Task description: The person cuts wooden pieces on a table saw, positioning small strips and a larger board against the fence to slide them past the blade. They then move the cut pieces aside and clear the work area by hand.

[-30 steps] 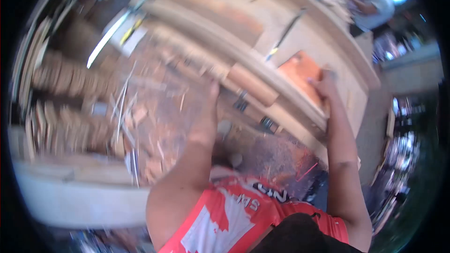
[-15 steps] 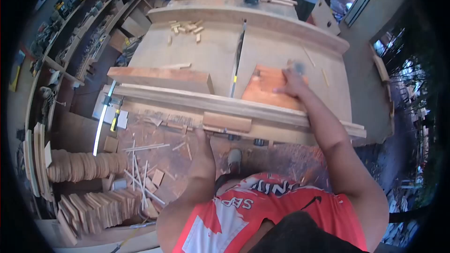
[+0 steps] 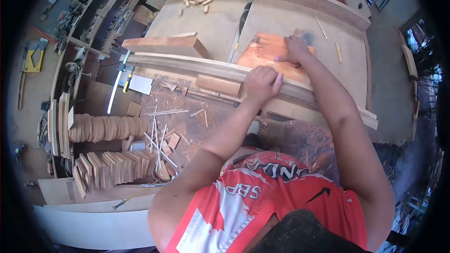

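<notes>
A wide orange-brown wooden board [image 3: 262, 49] lies flat on the plywood sled [image 3: 206, 26], right of the dark slot [image 3: 233, 50] that crosses it. My right hand [image 3: 297, 50] holds the board near its right edge, thumb spread over its face and fingers bent. Something dark and blurred sits just beyond those fingers; I cannot make out what it is. My left hand [image 3: 263, 83] is closed over the top of the sled's long front rail [image 3: 187, 65], close to the board's near edge. A small wooden block [image 3: 219, 84] is fixed on the rail's near side, left of that hand.
A thick timber [image 3: 161, 46] lies behind the rail at left, with a bar clamp [image 3: 120, 82] at the rail's end. Small offcuts [image 3: 196, 0] lie on the sled's far left. Stacked wooden pieces [image 3: 112, 166] and thin strips stand on the floor at left. Tool shelves [image 3: 101, 23] line the left.
My left hand has risen from below the front rail and closed over it. My right hand stays on the board, its fingers drawn in more. The view has shifted.
</notes>
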Demonstrator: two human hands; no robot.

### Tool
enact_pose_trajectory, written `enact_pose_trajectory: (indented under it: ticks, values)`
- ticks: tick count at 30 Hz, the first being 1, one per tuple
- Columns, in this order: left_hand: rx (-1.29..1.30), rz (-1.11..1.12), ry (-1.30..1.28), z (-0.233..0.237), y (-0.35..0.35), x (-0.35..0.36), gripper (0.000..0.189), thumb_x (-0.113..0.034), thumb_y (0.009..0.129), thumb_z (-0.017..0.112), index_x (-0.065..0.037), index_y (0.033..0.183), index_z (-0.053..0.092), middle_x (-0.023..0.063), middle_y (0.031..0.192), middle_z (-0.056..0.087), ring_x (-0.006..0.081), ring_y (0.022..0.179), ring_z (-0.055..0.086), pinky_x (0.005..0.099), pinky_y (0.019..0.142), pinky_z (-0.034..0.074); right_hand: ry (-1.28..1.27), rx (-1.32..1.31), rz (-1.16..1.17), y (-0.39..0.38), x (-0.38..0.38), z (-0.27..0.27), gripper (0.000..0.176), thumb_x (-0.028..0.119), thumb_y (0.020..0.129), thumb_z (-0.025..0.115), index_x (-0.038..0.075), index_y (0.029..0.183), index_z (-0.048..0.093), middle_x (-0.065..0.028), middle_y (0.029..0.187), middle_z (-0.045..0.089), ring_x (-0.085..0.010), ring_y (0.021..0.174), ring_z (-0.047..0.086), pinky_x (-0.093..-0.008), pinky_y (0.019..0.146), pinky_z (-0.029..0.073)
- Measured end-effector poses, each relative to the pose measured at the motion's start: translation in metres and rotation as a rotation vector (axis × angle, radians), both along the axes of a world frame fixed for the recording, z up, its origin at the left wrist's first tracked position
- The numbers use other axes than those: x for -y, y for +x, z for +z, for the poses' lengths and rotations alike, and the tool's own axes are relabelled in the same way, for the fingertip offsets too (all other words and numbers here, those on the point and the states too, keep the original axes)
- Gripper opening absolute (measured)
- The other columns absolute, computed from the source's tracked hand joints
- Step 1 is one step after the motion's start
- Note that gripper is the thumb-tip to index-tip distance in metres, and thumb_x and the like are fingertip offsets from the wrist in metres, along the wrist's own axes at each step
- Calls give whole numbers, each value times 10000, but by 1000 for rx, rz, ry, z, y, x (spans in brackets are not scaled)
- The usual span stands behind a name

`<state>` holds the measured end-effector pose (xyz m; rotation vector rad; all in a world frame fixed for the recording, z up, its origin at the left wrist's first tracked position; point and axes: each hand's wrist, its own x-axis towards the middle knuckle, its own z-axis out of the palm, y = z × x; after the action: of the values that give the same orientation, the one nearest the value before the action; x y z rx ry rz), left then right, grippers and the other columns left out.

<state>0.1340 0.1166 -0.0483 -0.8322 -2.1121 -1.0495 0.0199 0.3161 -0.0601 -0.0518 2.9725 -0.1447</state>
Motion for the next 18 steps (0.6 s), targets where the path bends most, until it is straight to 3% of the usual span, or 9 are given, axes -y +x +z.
enact_pose_trajectory:
  ticks: [5,18]
  values:
    - [-82,147,-67,-4,-10,-8,177,-152,817,653,-85,686,555,76,679,563,278,616,556,398,581,444,6,8,22,-3,-3,1,1035,688,583,819,87,1372,521,-143,1365,522,-333,1295,478,-550,1072,375]
    - [-181,94,-3,4,-4,-3,154,-169,791,651,-94,685,567,67,657,551,273,616,554,402,573,445,23,-41,-93,17,0,24,1021,674,593,824,82,1369,528,-133,1387,529,-343,1291,495,-502,1046,431]
